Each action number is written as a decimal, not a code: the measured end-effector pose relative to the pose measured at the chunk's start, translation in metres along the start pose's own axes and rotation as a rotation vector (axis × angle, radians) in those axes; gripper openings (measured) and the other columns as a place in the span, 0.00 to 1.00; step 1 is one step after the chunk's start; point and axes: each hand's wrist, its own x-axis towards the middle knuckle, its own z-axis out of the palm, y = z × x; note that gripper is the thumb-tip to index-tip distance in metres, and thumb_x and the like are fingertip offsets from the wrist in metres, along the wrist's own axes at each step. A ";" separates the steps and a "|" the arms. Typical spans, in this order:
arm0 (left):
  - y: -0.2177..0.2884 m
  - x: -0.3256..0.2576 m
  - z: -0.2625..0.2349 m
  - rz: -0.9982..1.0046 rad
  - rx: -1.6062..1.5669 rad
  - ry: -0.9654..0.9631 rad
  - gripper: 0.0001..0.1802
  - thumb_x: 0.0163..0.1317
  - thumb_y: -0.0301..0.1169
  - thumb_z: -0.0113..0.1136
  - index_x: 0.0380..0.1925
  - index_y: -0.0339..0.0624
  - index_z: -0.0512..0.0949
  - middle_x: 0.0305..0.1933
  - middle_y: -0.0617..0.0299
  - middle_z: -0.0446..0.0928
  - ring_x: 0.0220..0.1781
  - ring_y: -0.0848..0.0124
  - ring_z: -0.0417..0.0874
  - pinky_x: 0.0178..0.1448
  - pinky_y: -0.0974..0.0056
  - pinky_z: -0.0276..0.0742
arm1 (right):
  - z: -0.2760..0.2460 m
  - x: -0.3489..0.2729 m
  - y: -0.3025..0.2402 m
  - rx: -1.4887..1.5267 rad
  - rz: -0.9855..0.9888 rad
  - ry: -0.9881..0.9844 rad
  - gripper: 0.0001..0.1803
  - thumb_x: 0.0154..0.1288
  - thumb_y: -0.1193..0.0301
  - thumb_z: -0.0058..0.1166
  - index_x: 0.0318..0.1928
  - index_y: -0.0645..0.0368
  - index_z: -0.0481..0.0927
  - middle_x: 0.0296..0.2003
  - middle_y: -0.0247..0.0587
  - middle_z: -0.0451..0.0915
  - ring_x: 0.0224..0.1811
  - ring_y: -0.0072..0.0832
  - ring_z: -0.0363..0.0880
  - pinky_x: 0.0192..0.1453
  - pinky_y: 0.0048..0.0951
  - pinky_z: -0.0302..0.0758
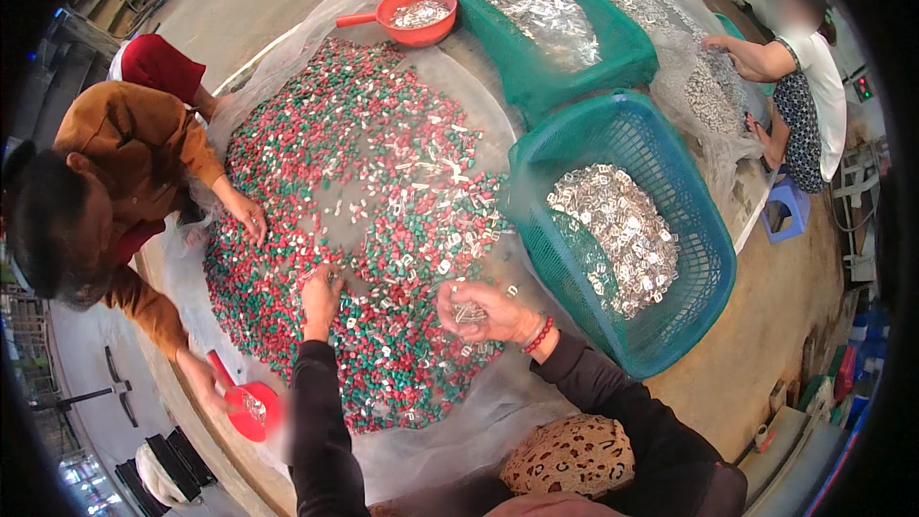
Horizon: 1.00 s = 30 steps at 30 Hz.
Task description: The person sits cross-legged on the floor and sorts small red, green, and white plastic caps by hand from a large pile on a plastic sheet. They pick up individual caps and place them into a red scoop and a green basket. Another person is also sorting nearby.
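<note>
A wide bed of small red, green and white pellets (287, 163) is spread on a translucent sheet, with shiny little metal buckle-like pieces mixed in. My left hand (321, 302) is over the pellets with its fingers curled together; whatever they pinch, if anything, is too small to make out. To its right, my right hand (493, 311), a red bead bracelet on the wrist, is cupped closed around several small metal pieces (468, 313). A few more metal pieces lie by its fingers. Beyond it, a blue-green basket (704, 258) lined with green mesh holds a heap of similar metal pieces (622, 230).
A second green mesh-lined basket (479, 48) with metal pieces stands farther back, beside two red scoops (421, 34). A co-worker (134, 134) at left reaches over the pellets and holds another red scoop (257, 412). Another person (814, 67) sits at far right near a blue stool (787, 209).
</note>
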 end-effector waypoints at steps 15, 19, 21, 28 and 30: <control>-0.012 -0.004 0.021 -0.182 0.057 0.183 0.15 0.53 0.44 0.64 0.32 0.45 0.81 0.26 0.45 0.79 0.32 0.47 0.81 0.39 0.48 0.74 | -0.028 -0.012 0.040 0.733 -0.131 0.148 0.11 0.70 0.68 0.42 0.32 0.62 0.68 0.29 0.38 0.66 0.32 0.27 0.65 0.33 0.25 0.69; -0.005 -0.013 -0.002 -0.195 -0.016 0.125 0.10 0.51 0.33 0.63 0.36 0.52 0.83 0.28 0.51 0.81 0.33 0.53 0.82 0.40 0.52 0.75 | -0.025 -0.006 0.045 0.592 -0.116 0.297 0.12 0.72 0.68 0.41 0.42 0.64 0.73 0.39 0.47 0.74 0.42 0.38 0.71 0.47 0.37 0.73; 0.005 -0.009 -0.003 -0.004 -0.002 0.096 0.11 0.52 0.33 0.63 0.38 0.53 0.83 0.32 0.52 0.81 0.35 0.53 0.82 0.42 0.52 0.76 | -0.021 -0.001 0.042 0.534 -0.111 0.362 0.14 0.73 0.67 0.40 0.45 0.64 0.74 0.42 0.49 0.76 0.45 0.42 0.74 0.50 0.39 0.74; 0.019 0.005 0.011 -0.064 0.122 0.034 0.16 0.55 0.37 0.63 0.45 0.55 0.81 0.35 0.52 0.82 0.37 0.54 0.83 0.42 0.53 0.77 | -0.022 -0.007 0.028 0.336 -0.067 0.273 0.19 0.73 0.62 0.39 0.47 0.66 0.75 0.36 0.47 0.78 0.33 0.34 0.74 0.31 0.27 0.73; 0.009 0.004 0.007 -0.097 -0.037 0.018 0.17 0.54 0.36 0.64 0.46 0.55 0.81 0.34 0.51 0.82 0.36 0.54 0.83 0.42 0.52 0.76 | -0.023 -0.013 0.027 0.316 -0.073 0.374 0.18 0.74 0.61 0.37 0.37 0.63 0.74 0.26 0.39 0.71 0.23 0.25 0.64 0.19 0.20 0.60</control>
